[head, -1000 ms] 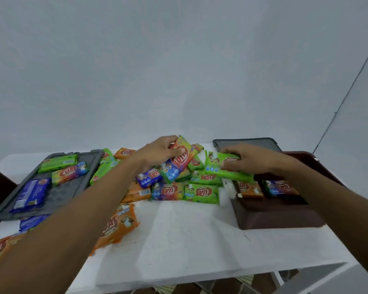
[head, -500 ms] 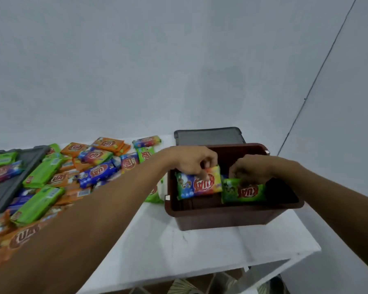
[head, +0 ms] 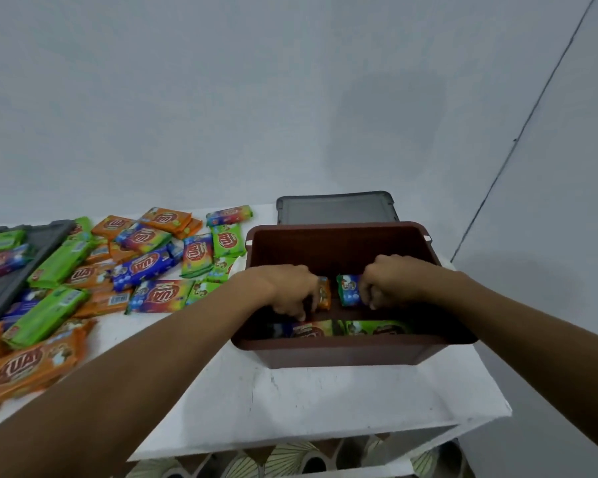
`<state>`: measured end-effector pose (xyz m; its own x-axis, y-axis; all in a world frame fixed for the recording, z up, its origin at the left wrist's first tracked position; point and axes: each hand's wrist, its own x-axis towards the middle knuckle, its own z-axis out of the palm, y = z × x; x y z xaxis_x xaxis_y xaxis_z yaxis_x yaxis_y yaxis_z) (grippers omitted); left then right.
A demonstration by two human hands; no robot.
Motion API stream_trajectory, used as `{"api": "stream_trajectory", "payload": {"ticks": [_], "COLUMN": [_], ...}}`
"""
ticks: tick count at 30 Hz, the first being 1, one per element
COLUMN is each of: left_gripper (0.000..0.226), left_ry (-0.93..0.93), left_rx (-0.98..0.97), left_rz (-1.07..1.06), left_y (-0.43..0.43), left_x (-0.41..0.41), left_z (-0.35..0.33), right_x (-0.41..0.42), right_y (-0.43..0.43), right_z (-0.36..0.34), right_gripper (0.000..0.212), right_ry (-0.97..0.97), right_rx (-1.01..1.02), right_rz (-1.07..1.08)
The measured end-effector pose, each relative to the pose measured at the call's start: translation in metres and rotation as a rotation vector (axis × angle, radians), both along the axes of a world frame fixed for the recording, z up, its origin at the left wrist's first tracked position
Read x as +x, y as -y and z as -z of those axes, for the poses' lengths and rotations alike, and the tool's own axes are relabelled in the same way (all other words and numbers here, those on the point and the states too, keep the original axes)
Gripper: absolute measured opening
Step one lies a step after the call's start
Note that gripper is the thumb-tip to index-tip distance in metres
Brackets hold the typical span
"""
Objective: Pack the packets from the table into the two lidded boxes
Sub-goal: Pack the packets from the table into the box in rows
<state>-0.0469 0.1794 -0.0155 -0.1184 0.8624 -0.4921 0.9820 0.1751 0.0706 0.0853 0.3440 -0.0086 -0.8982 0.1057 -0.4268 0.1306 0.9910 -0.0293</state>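
Observation:
A brown box (head: pixel 339 351) stands open on the white table (head: pixel 290 395), and both my hands are down inside it. My left hand (head: pixel 289 291) curls its fingers at the end of an orange packet (head: pixel 324 293). The fingers of my right hand (head: pixel 392 281) curl on the end of a green and blue packet (head: pixel 347 290). Below them, along the box's front wall, lie a multicoloured packet (head: pixel 308 330) and a green packet (head: pixel 377 327), held by neither hand. Several loose packets (head: pixel 145 267) are heaped on the table to the left.
Right behind the box, a grey lid (head: pixel 335 210) lies flat. Another grey lid (head: pixel 0 291) with packets on it sits at the far left. The table's front edge and right corner are close to the box. A wall rises just behind the table.
Both hands carried a multicoloured and a green packet from the pile into the box. Those two now lie along the front wall, and the hands have gone deeper, to the packets behind.

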Motion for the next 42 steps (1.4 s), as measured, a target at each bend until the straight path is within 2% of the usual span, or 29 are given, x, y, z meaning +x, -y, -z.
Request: {"api": "stream_trajectory", "payload": {"ticks": [2, 4, 6, 10, 13, 16, 20, 22, 24, 26, 28, 30, 33, 35, 36, 40, 42], "left_gripper": [0.042, 0.062, 0.068, 0.046, 0.035, 0.027, 0.025, 0.025, 0.031, 0.04, 0.051, 0.063, 0.068, 0.074, 0.079, 0.089, 0.092], "left_ry": [-0.108, -0.201, -0.269, -0.381, -0.445, -0.374, -0.118, -0.145, -0.192, -0.244, -0.25, -0.192, -0.112, -0.106, -0.099, -0.062, -0.007], "left_rx": [0.08, 0.065, 0.031, 0.03, 0.076, 0.286, 0.686, 0.802, 0.708, 0.501, 0.332, 0.263, 0.285, 0.292, 0.288, 0.324, 0.367], "left_rz": [0.008, -0.006, -0.011, -0.004, 0.01, 0.088, 0.047, 0.0, -0.107, -0.209, -0.256, -0.299, -0.363, -0.378, -0.396, -0.409, -0.429], "left_y": [-0.001, -0.005, -0.009, -0.013, -0.002, 0.019, 0.078, 0.112, 0.147, 0.176, 0.202, 0.219, 0.224, 0.224, 0.225, 0.235, 0.241], "left_x": [-0.002, -0.002, -0.002, -0.003, -0.007, -0.022, -0.062, -0.084, -0.106, -0.124, -0.134, -0.138, -0.138, -0.137, -0.138, -0.142, -0.144], "left_z": [-0.002, -0.004, -0.003, 0.0, -0.01, -0.024, -0.028, -0.019, -0.007, 0.007, 0.021, 0.033, 0.044, 0.045, 0.044, 0.039, 0.035], "right_x": [-0.006, -0.009, -0.01, -0.007, -0.011, -0.018, -0.036, -0.046, -0.06, -0.073, -0.09, -0.106, -0.124, -0.134, -0.138, -0.152, -0.155], "right_y": [-0.001, 0.0, 0.001, 0.002, 0.006, 0.014, 0.039, 0.055, 0.077, 0.103, 0.131, 0.16, 0.199, 0.217, 0.223, 0.237, 0.239], "right_z": [0.001, 0.003, 0.004, 0.002, -0.003, -0.009, -0.023, -0.029, -0.033, -0.039, -0.042, -0.038, -0.025, -0.017, -0.016, -0.005, 0.004], "right_gripper": [0.03, 0.05, 0.059, 0.056, 0.04, 0.028, 0.021, 0.019, 0.016, 0.014, 0.015, 0.019, 0.016, 0.005, 0.008, 0.015, 0.028], "right_ry": [-0.063, -0.044, -0.012, -0.036, -0.052, -0.173, -0.385, -0.495, -0.61, -0.677, -0.654, -0.539, -0.285, -0.185, -0.165, -0.116, -0.064], "right_rx": [0.078, 0.129, 0.159, 0.209, 0.17, 0.086, 0.02, 0.012, 0.003, -0.036, -0.05, -0.023, 0.203, 0.398, 0.444, 0.455, 0.43], "right_rz": [-0.017, -0.011, 0.029, 0.065, 0.066, 0.091, 0.067, 0.041, 0.006, -0.049, -0.138, -0.197, -0.241, -0.249, -0.226, -0.139, -0.088]}}
